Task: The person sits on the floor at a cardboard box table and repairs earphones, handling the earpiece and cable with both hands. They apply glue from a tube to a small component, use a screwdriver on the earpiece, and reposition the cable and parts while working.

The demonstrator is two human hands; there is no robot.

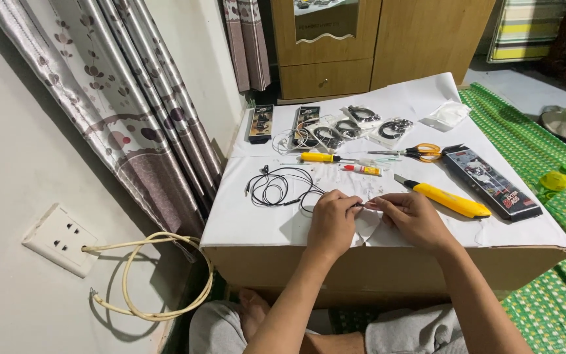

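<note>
Your left hand (332, 221) and right hand (413, 219) meet at the near edge of the worktop (244, 223), a paper-covered carton. Both grips are narrow: fingertips pinched together on something small and thin between them, most likely the end of the black earphone cable (282, 186); what exactly is pinched is too small to tell. The pinch sits between the two hands, its short length running left to right, so neither hand is nearer. From there the cable runs off to your left hand's side and lies in loose coils just beyond and left of that hand, touching the paper.

Taking the coils as the landmark: just behind them lies a yellow-handled screwdriver (319, 157), long axis left to right, and beside that a small white tube (361, 170) with a red end. Farther behind, at the far edge, stand two narrow black boxes (261, 122), upright rectangles, then a row of clear bags (361, 124) holding coiled black cables. Right of the coils, past your right hand, a yellow knife (450, 200) lies slanted, blade toward the coils. Beyond it are orange-handled scissors (420, 152) and a long black box with red and white print (492, 182), slanted the same way as the knife.
</note>
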